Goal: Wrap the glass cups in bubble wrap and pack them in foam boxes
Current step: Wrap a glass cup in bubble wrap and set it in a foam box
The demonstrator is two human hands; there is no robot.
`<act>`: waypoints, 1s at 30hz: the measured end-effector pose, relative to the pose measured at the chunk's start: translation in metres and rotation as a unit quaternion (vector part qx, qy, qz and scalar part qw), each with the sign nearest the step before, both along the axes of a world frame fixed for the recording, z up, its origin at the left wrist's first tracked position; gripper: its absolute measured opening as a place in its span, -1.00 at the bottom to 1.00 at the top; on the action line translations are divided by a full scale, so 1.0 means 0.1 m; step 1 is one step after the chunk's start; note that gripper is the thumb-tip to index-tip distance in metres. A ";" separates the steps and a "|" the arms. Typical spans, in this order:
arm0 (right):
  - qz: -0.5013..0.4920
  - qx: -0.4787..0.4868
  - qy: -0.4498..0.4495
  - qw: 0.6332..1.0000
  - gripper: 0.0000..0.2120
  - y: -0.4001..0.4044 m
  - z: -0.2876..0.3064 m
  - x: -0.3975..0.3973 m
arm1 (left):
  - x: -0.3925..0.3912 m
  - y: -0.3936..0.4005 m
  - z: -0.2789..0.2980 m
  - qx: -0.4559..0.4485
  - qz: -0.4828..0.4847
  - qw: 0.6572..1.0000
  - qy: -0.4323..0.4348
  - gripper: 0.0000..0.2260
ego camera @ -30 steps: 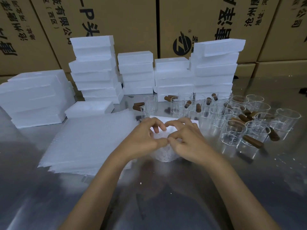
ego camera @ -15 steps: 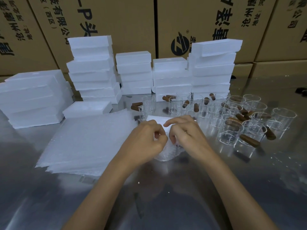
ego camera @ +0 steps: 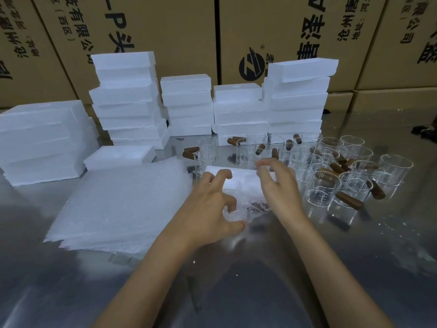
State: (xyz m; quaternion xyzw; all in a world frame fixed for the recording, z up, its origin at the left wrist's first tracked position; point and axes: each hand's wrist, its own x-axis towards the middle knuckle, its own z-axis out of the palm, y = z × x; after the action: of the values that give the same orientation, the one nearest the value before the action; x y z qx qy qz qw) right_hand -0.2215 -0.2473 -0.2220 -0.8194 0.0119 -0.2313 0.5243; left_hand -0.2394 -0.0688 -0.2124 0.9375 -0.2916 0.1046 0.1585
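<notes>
The left hand (ego camera: 210, 207) curls its fingers and thumb round a wrapped cup (ego camera: 238, 209) on the metal table (ego camera: 260, 292). The right hand (ego camera: 279, 188) hovers just beside it, fingers loosely bent, holding nothing. Left of the hands lies a stack of bubble wrap (ego camera: 123, 204); right of them stand bare glass cups (ego camera: 324, 197) with brown handles. An open foam box (ego camera: 238, 177) sits just beyond the hands, with stacked foam boxes (ego camera: 295, 100) farther back.

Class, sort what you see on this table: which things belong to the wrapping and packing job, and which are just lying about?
Part of the job:
wrapped cup, under the left hand and right hand
bare glass cups
bubble wrap sheets
foam boxes

Just lying about:
cardboard cartons
dark object at the far right
</notes>
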 end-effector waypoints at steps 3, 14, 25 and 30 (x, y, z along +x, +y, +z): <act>-0.033 -0.035 0.120 0.992 -0.63 -0.19 -0.07 0.06 | 0.00 -0.03 0.03 -0.035 0.020 0.998 0.053 -0.73; -0.006 -0.013 0.184 0.983 -0.57 -0.23 -0.10 0.03 | 0.26 -0.12 0.19 -0.184 0.051 0.981 -0.034 -0.59; 0.003 0.006 0.187 0.982 -0.55 -0.22 -0.13 0.05 | 0.47 -0.08 -0.06 -0.089 0.081 0.992 0.038 -0.62; -0.016 0.032 0.166 0.985 -0.63 -0.22 -0.18 0.09 | 0.65 -0.12 0.29 -0.059 0.082 0.992 0.074 -0.55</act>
State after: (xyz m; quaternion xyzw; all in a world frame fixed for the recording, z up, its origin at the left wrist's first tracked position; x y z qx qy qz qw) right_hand -0.2120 -0.2694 -0.2402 -0.8292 0.1194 -0.0999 0.5368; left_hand -0.1743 -0.0812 -0.1838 0.9524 -0.1944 0.0644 0.2258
